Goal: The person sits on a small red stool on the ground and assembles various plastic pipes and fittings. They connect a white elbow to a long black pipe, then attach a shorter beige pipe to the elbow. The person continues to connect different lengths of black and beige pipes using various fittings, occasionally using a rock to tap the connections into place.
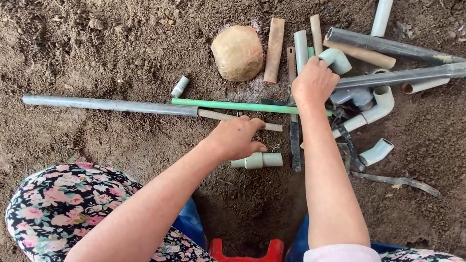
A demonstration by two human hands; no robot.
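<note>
Pipe fittings (pixel 257 160), short and pale green, lie on the soil (pixel 74 31) just under the left hand (pixel 236 138), whose fingers curl down touching them and a long grey pipe (pixel 109 104). Beyond, a thin green pipe (pixel 231 106) crosses. Farther out, the right hand (pixel 314 83) closes loosely over grey pipe pieces (pixel 368 105) beside a round stone (pixel 237 52).

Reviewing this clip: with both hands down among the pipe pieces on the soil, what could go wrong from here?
1. The right hand reaches into the tangled pile of grey plastic pipes and elbows; cut ends might scrape fingers.
2. The left hand presses near the long grey pipe and the thin green rod; either could roll on the loose soil.
</note>
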